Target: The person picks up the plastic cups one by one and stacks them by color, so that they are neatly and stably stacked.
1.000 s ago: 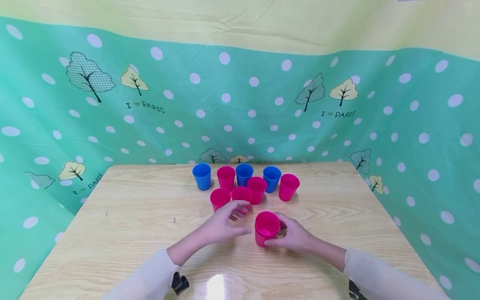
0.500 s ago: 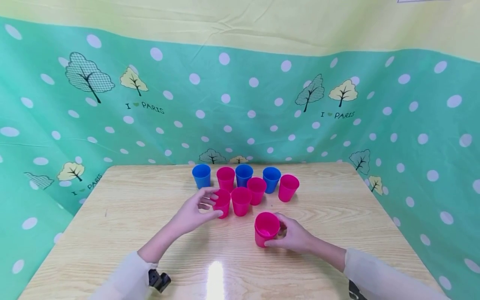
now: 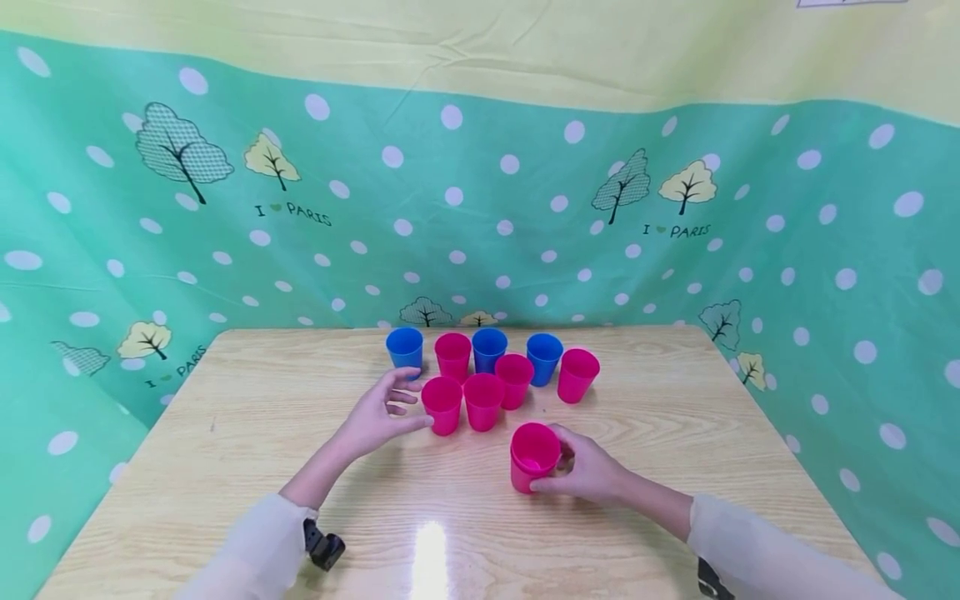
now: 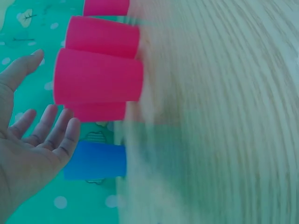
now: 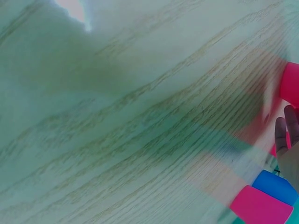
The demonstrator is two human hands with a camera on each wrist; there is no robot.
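My right hand (image 3: 588,468) grips a pink cup (image 3: 534,454) near the middle of the table; a second rim under the top one shows two cups nested. To the left, my left hand (image 3: 378,414) stands with spread, loosely bent fingers beside the near-left pink cup (image 3: 442,407). In the left wrist view, the left fingers (image 4: 51,130) hold nothing and the pink cup (image 4: 98,77) lies beyond them. Whether the left thumb touches that cup, I cannot tell. Another pink cup (image 3: 483,402) stands right beside it. Only a few right-hand fingers (image 5: 281,133) show in the right wrist view.
Behind stand upright cups: a blue cup (image 3: 406,348) at the left, a pink cup (image 3: 453,354), a blue cup (image 3: 490,348), a pink cup (image 3: 514,381), a blue cup (image 3: 544,357) and a pink cup (image 3: 578,375). A polka-dot curtain (image 3: 480,208) borders the wooden table (image 3: 262,400).
My left hand has moved left, away from the cups in the right hand, to the left side of the near-left pink cup. The right hand and its cups have stayed put.
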